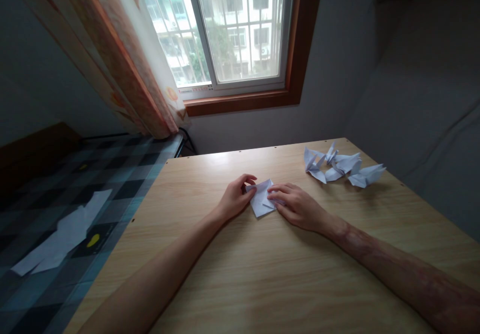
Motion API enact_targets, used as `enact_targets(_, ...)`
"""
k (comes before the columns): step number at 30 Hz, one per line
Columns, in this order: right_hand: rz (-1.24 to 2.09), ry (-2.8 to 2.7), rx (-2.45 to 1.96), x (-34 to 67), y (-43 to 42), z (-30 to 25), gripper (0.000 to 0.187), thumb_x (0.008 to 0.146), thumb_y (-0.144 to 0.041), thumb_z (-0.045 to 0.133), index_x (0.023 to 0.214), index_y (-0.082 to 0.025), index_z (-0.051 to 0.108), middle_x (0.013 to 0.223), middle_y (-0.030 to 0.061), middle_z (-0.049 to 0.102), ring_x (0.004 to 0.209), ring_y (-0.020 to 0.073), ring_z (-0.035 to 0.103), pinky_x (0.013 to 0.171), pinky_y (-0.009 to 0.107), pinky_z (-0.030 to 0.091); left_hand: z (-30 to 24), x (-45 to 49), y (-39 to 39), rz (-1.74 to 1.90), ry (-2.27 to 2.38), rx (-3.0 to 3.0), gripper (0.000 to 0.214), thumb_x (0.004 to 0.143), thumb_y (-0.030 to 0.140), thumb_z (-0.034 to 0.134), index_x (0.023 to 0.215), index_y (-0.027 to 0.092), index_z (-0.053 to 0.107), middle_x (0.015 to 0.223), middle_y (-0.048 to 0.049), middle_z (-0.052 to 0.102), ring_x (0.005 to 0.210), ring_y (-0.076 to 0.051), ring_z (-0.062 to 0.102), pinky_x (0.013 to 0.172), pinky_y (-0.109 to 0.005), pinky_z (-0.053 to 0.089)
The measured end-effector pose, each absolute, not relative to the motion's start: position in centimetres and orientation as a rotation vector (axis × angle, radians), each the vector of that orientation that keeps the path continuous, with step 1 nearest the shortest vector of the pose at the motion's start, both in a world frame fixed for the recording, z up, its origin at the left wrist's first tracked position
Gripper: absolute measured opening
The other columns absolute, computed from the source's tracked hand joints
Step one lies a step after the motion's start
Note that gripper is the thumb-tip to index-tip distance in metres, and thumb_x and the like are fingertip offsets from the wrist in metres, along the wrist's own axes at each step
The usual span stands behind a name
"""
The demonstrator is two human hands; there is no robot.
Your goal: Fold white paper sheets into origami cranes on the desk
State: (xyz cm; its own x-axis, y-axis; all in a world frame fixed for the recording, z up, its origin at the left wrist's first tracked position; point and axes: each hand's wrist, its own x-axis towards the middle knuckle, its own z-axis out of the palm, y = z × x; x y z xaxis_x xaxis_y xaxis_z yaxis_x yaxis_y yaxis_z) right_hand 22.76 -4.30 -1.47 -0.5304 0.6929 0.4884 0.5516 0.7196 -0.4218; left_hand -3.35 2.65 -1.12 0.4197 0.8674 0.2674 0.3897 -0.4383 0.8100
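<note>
A small white sheet of folded paper (pixel 261 204) lies on the wooden table (pixel 240 274), squarish, with a crease or flap showing near its lower right. My left hand (pixel 240 195) pinches its left edge between thumb and fingers. Across the right part of the paper rests my right hand (pixel 294 205), its fingers reaching over the surface and touching it. The right fingers cover that side of the paper, so its folds there are hidden.
Several white origami cranes (pixel 337 165) sit grouped at the table's back right. Left of the table, loose white paper strips (pixel 69 234) lie on a checked bedspread (pixel 123 186). A curtain (pixel 123 59) hangs beside the barred window (pixel 240 29).
</note>
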Motion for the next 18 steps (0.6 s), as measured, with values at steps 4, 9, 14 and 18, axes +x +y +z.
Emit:
enact_targets(4, 0.251, -2.288, -1.000, 22.7, -4.2, -1.6, 0.034, 0.105, -0.019, 0.063, 0.137, -0.024, 0.073, 0.142, 0.0136, 0.074, 0.131, 0.0329, 0.069, 0.112, 0.054, 0.055, -1.2, -3.3, 2.8, 0.879, 0.990, 1.937, 0.040, 0.091, 0.025, 0.070, 0.130, 0.021, 0.071, 0.119, -0.0084, 0.081, 0.084, -0.017, 0.070, 0.071, -0.026, 0.052)
enact_targets(9, 0.297, -2.341, -0.865, 22.7, -4.4, -1.5, 0.040, 0.105, -0.015, 0.062, 0.143, -0.026, 0.072, 0.144, 0.0111, 0.074, 0.131, 0.0302, 0.069, 0.114, 0.051, 0.056, -1.4, -2.6, 2.8, 0.907, 1.137, 1.900, 0.033, 0.091, 0.035, 0.077, 0.120, 0.019, 0.075, 0.099, -0.0062, 0.081, 0.083, -0.019, 0.070, 0.073, -0.029, 0.053)
enact_targets(14, 0.317, -2.407, -0.837, 22.7, -4.5, -1.4, 0.047, 0.103, -0.016, 0.066, 0.149, -0.028, 0.068, 0.148, 0.0108, 0.072, 0.134, 0.0316, 0.067, 0.116, 0.052, 0.054, -1.2, -1.9, 2.2, 0.960, 1.321, 1.983, 0.024, 0.090, 0.035, 0.078, 0.110, 0.021, 0.077, 0.091, -0.0024, 0.078, 0.079, -0.019, 0.070, 0.073, -0.029, 0.051)
enact_targets(18, 0.289, -2.455, -0.802, 22.6, -4.6, -1.3, 0.049, 0.106, -0.020, 0.063, 0.154, -0.028, 0.064, 0.152, 0.0105, 0.070, 0.135, 0.0326, 0.065, 0.116, 0.054, 0.054, -0.8, -1.6, 1.6, 0.961, 1.386, 2.081, 0.021, 0.090, 0.029, 0.078, 0.110, 0.024, 0.078, 0.097, -0.0017, 0.080, 0.082, -0.020, 0.074, 0.076, -0.031, 0.052)
